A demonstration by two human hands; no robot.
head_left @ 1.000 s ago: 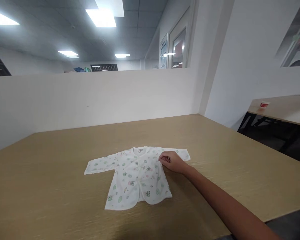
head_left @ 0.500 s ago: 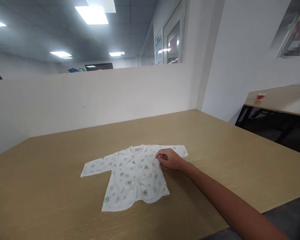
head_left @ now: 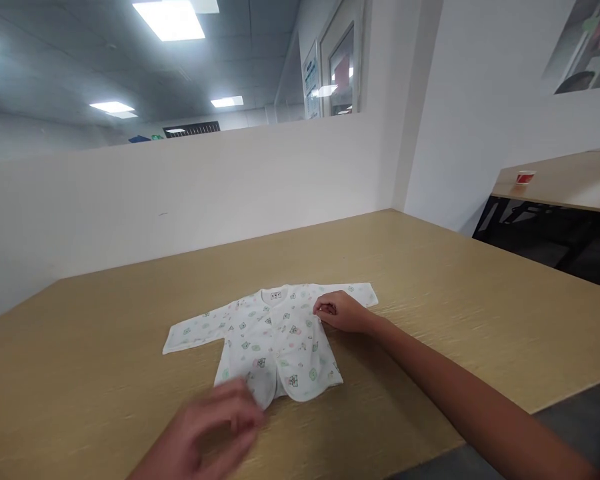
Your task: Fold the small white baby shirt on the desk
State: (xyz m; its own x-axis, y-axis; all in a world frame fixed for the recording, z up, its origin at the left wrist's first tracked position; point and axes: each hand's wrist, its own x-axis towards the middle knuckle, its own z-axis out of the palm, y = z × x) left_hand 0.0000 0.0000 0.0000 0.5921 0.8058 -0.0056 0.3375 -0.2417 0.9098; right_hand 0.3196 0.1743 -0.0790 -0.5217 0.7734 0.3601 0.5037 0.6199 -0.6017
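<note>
A white long-sleeved baby shirt (head_left: 280,333), printed with small green and pink animals, lies spread on the tabletop, collar away from me. Its sleeves reach out to both sides. My right hand (head_left: 343,311) is closed in a pinch on the shirt's right side, just below the sleeve, where the cloth puckers slightly. Blurred by motion, my left hand (head_left: 215,427) is over the near left part of the shirt's hem and hides that corner. Its fingers are curved, with a gap between them and the thumb, and nothing shows in it.
The wooden table (head_left: 130,393) runs up to a low white partition (head_left: 230,193) at the back. At the right, beyond the table's edge, stands another table (head_left: 570,190) with a red and white cup (head_left: 525,177) on it.
My left hand has come into view from below, over the shirt's near hem. My right hand keeps its pinch at about the same place on the shirt. The view has shifted slightly.
</note>
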